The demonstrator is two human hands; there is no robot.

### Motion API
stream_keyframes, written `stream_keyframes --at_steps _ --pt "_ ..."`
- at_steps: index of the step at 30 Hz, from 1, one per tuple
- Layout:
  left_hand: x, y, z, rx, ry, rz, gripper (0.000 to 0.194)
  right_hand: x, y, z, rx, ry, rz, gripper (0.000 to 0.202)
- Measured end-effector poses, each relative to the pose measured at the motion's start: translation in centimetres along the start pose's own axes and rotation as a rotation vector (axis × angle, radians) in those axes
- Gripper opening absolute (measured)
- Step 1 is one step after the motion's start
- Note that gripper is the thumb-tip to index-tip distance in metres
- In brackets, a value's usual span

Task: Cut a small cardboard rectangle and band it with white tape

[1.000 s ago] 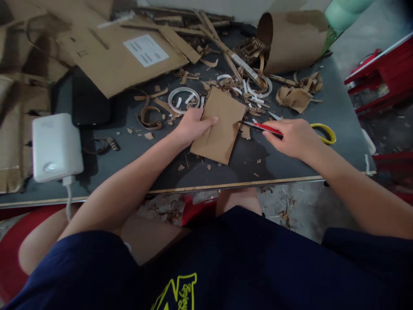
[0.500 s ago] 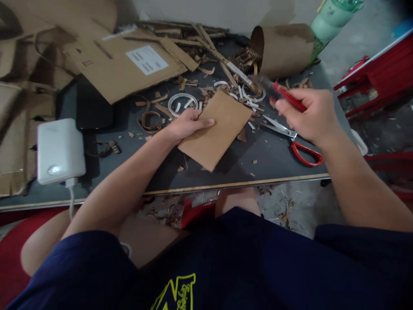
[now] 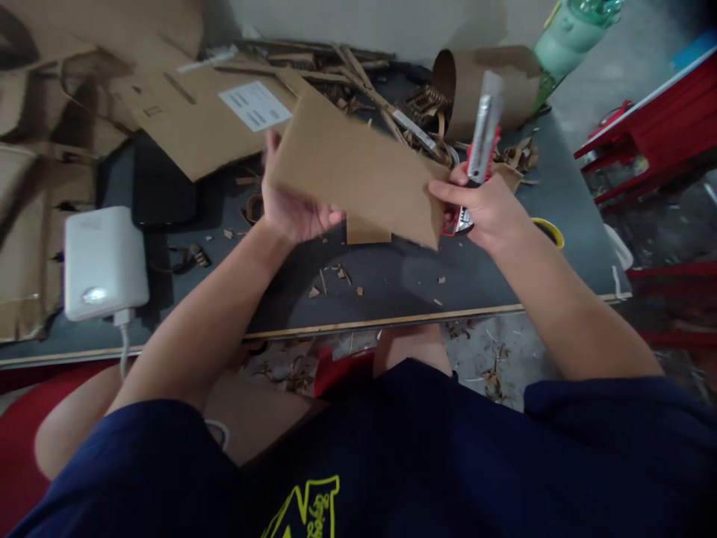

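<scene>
My left hand [image 3: 288,209] supports a rectangular piece of cardboard [image 3: 352,168] raised and tilted above the table, with some of its fingers hidden behind it. My right hand [image 3: 493,213] is wrapped round a red utility knife [image 3: 482,142] that points upward, its clear and silver part on top. Fingers of that same hand also meet the cardboard's right edge. Below the raised piece shows a smaller brown cardboard piece [image 3: 368,229]. The scissors seen earlier are out of sight, in the area that my right arm covers.
Cardboard scraps and strips lie along the back. A labelled cardboard sheet [image 3: 196,127], a black phone-like slab [image 3: 163,179] and a white power bank [image 3: 106,261] with a cable are left. A cardboard tube [image 3: 493,82] and green bottle [image 3: 576,41] are back right. The table's front edge [image 3: 364,326] runs near my body.
The cardboard piece has been lifted off the table and turned. My right hand has come in from the right to its edge, and the knife has swung from pointing left to pointing up.
</scene>
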State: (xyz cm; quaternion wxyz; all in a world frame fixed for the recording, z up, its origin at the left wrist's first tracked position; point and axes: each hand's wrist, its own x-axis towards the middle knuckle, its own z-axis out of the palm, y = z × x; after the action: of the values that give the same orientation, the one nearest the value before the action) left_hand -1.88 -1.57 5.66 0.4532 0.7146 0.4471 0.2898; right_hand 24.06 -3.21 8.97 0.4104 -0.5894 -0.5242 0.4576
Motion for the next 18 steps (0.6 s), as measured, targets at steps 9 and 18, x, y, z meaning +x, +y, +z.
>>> stream_keyframes --at_steps 9,18 --pt "3.1 -2.2 3.2 -0.667 0.295 -0.059 0.034 -5.2 2.4 4.7 0.047 -0.111 0.172 0.047" --pt "2.8 -4.5 1.5 -0.363 -0.010 -0.058 0.052 -5.9 -0.5 1.9 -0.801 -0.610 0.072 0.029"
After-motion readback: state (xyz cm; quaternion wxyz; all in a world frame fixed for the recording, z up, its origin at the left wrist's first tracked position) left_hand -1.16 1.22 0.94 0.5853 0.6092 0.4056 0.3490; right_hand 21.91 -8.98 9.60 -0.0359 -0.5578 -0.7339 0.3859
